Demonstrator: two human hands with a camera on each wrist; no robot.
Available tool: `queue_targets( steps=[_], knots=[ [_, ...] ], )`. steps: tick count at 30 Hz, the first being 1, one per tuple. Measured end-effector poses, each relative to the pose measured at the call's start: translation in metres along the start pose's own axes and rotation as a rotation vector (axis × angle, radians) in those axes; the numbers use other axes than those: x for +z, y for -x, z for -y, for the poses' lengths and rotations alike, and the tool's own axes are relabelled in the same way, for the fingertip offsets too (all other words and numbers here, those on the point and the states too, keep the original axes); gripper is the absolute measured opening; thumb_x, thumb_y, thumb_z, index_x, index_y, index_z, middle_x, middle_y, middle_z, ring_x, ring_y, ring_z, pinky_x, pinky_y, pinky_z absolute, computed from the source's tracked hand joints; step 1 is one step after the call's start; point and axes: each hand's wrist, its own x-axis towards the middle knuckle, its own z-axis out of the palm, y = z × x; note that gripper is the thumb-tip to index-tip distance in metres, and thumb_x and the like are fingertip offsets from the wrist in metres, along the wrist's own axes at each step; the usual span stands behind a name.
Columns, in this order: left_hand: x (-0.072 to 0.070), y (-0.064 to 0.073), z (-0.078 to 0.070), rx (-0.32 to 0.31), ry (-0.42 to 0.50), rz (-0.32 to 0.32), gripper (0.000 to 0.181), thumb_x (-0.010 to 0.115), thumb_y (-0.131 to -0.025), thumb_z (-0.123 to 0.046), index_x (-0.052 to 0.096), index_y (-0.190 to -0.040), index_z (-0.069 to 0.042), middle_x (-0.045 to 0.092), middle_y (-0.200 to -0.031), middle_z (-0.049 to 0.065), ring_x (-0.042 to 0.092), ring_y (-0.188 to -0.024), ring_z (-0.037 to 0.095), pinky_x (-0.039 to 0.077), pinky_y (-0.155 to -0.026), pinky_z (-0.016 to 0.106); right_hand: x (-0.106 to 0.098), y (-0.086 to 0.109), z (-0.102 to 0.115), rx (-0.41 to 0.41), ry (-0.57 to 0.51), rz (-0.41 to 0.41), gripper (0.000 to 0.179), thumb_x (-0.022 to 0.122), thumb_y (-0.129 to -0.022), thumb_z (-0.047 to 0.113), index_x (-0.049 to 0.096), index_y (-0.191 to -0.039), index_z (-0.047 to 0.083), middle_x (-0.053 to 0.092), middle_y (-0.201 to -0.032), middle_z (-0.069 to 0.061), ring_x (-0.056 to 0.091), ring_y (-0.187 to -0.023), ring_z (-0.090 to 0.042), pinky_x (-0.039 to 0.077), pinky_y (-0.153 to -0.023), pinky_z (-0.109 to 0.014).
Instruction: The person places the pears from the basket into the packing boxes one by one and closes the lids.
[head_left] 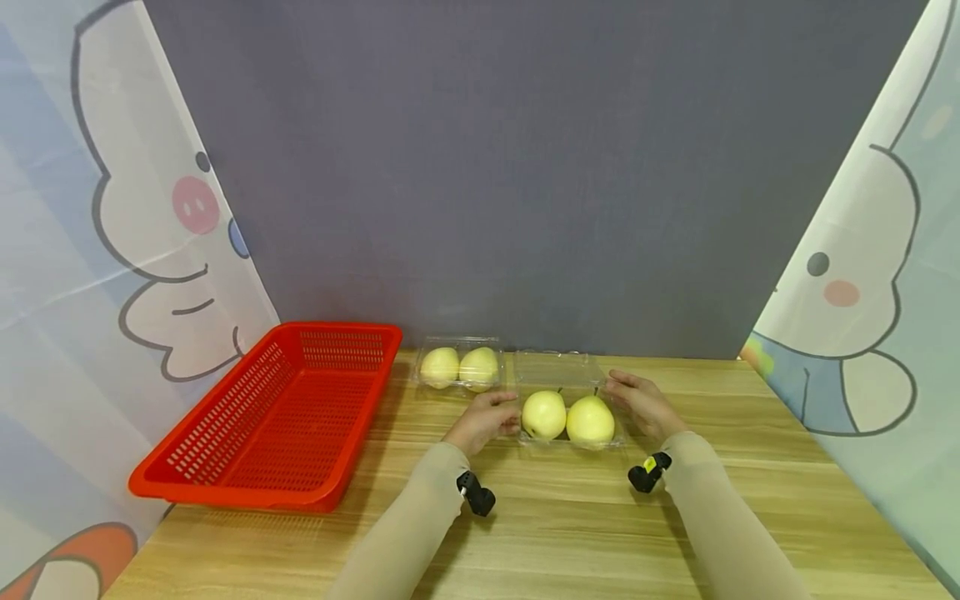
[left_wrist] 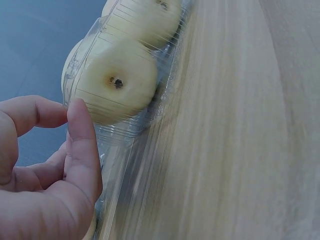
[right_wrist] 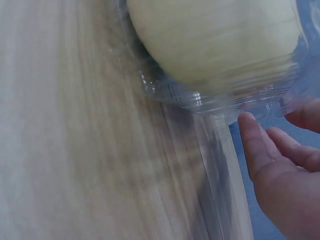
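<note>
Two pale yellow pears (head_left: 590,421) sit side by side in a clear plastic clamshell box (head_left: 572,444), its lid (head_left: 558,368) raised at the back. My left hand (head_left: 486,421) pinches the box's left rim between thumb and forefinger, as the left wrist view shows. At the right end, my right hand (head_left: 643,404) holds the rim with its thumb and fingertips. In the right wrist view one pear (right_wrist: 215,40) shows through the plastic, its far part cut off by the frame.
Behind and left of my left hand stands another clear box (head_left: 459,340) with two pears (head_left: 477,367). A red plastic basket (head_left: 341,467) occupies the table's left side. A grey panel (head_left: 480,167) rises along the back of the wooden table (head_left: 555,533).
</note>
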Motion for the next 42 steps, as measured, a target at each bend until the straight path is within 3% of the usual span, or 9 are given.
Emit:
queue_targets(
  steps=[9, 18, 28, 33, 36, 39, 42],
  knots=[
    [-0.0006, 0.0020, 0.0000, -0.001, 0.007, 0.015, 0.054, 0.059, -0.095, -0.001, 0.043, -0.146, 0.007, 0.059, -0.102, 0.014, 0.059, -0.076, 0.015, 0.055, -0.073, 0.026, 0.0001, -0.0016, 0.0010, -0.022, -0.020, 0.036, 0.061, 0.039, -0.108, 0.005, 0.004, -0.157, -0.007, 0.013, -0.161, -0.029, 0.017, -0.148, -0.039, 0.022, -0.118, -0.044],
    [-0.0009, 0.0020, -0.0004, -0.005, 0.010, 0.024, 0.055, 0.058, -0.096, -0.001, 0.041, -0.147, 0.007, 0.059, -0.100, 0.014, 0.058, -0.075, 0.015, 0.054, -0.072, 0.026, 0.0002, -0.0010, 0.0006, -0.037, -0.034, 0.025, 0.062, 0.039, -0.107, 0.004, 0.004, -0.158, -0.006, 0.015, -0.161, -0.028, 0.023, -0.147, -0.035, 0.042, -0.102, -0.020],
    [-0.0005, -0.0001, 0.0004, -0.008, 0.013, 0.018, 0.055, 0.059, -0.095, -0.001, 0.042, -0.147, 0.007, 0.059, -0.099, 0.013, 0.059, -0.076, 0.016, 0.055, -0.072, 0.026, 0.0019, -0.0026, -0.0006, -0.048, -0.043, -0.006, 0.060, 0.038, -0.107, 0.002, 0.006, -0.158, -0.005, 0.016, -0.161, -0.026, 0.022, -0.147, -0.036, 0.040, -0.105, -0.023],
    [-0.0003, -0.0005, 0.0001, -0.011, 0.010, 0.014, 0.054, 0.059, -0.095, -0.001, 0.042, -0.147, 0.007, 0.059, -0.100, 0.014, 0.059, -0.076, 0.016, 0.055, -0.072, 0.026, 0.0033, -0.0038, -0.0009, -0.048, -0.052, -0.026, 0.060, 0.038, -0.106, 0.001, 0.008, -0.158, -0.005, 0.019, -0.161, -0.026, 0.023, -0.147, -0.036, 0.043, -0.099, -0.018],
    [0.0003, -0.0011, 0.0002, -0.012, 0.013, 0.009, 0.055, 0.058, -0.095, 0.000, 0.042, -0.146, 0.007, 0.059, -0.099, 0.014, 0.059, -0.076, 0.016, 0.055, -0.072, 0.025, 0.0038, -0.0049, -0.0015, -0.059, -0.052, -0.043, 0.059, 0.040, -0.106, 0.000, 0.011, -0.157, -0.007, 0.022, -0.159, -0.027, 0.035, -0.142, -0.029, 0.044, -0.094, -0.014],
    [0.0013, -0.0014, 0.0008, -0.008, 0.018, 0.006, 0.054, 0.058, -0.094, 0.001, 0.042, -0.146, 0.009, 0.058, -0.097, 0.013, 0.059, -0.076, 0.016, 0.055, -0.072, 0.025, 0.0047, -0.0059, -0.0019, -0.077, -0.069, -0.064, 0.059, 0.044, -0.105, 0.000, 0.015, -0.156, -0.009, 0.029, -0.153, -0.027, 0.051, -0.125, -0.015, 0.045, -0.092, -0.014],
    [0.0019, -0.0011, 0.0013, -0.001, 0.020, 0.003, 0.054, 0.058, -0.094, 0.002, 0.042, -0.145, 0.010, 0.057, -0.096, 0.012, 0.059, -0.076, 0.016, 0.055, -0.072, 0.025, 0.0055, -0.0063, -0.0020, -0.091, -0.088, -0.078, 0.060, 0.047, -0.104, 0.000, 0.017, -0.155, -0.010, 0.035, -0.146, -0.025, 0.054, -0.110, -0.004, 0.046, -0.090, -0.014]
  ],
)
